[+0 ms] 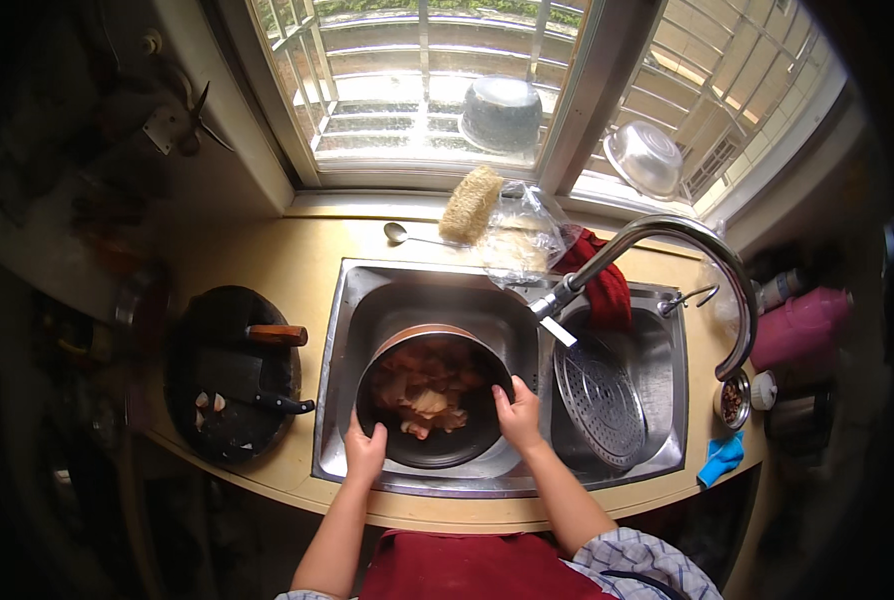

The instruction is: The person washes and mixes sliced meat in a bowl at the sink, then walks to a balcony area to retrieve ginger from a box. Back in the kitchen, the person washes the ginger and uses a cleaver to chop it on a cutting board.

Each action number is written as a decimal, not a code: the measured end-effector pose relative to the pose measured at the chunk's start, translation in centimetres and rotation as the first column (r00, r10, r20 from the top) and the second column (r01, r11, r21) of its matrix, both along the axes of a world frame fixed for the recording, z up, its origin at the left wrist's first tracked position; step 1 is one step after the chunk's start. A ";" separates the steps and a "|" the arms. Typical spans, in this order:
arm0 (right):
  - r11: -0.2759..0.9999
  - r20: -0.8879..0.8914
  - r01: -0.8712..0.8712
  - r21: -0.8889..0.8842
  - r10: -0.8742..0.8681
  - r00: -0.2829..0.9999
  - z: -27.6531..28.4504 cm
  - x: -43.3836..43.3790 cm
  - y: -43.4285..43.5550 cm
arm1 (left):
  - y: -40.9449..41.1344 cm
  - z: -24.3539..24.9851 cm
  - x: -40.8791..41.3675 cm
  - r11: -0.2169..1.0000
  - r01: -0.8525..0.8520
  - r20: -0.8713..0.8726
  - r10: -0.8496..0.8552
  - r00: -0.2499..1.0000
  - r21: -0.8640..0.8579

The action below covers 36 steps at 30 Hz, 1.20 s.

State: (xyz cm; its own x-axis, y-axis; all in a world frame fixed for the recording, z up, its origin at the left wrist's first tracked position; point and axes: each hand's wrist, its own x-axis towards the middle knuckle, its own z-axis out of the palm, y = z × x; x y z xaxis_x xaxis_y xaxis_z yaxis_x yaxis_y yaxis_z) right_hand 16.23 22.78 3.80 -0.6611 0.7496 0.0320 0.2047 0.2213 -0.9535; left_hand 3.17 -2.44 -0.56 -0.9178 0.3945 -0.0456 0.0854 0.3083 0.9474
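Over the left basin of a steel double sink [328, 420], my two hands grip a dark-lined round pot [432, 452] by opposite sides of its rim. My left hand [364, 448] has it at the lower left, thumb over the edge. On the right side, my right hand [518, 414] holds the rim the same way. Pale and reddish pieces of what looks like raw meat [424, 390] lie inside, heaped toward the far side. Whether the pot's base touches the basin is hidden.
A chrome faucet [646, 225] arches above the right basin, where a perforated steel steamer plate [601, 401] leans. Two cleavers, one with a wooden handle [277, 335], lie on a round chopping board [192, 435] with garlic cloves [211, 403]. Behind are a spoon [396, 233], loofah [471, 202] and red cloth [604, 292].
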 end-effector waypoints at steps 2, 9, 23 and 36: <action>0.991 -0.003 0.075 0.108 -0.076 0.997 -2.1 -0.7 1.0 | 2.8 1.6 -2.2 0.997 0.065 -0.047 -0.067 0.997 -0.052; 0.986 0.076 0.023 0.168 -0.036 0.996 0.1 -0.3 1.1 | 0.9 -0.9 -0.9 0.999 0.004 -0.022 -0.003 1.000 0.036; 0.987 -0.022 0.107 0.116 -0.105 0.994 -0.5 1.8 0.6 | 2.7 2.1 0.0 0.990 0.015 -0.044 -0.009 0.999 0.139; 0.987 0.081 0.095 0.131 -0.107 0.991 -3.1 1.6 2.5 | 4.5 0.2 -0.4 0.995 -0.006 0.140 -0.008 0.990 0.095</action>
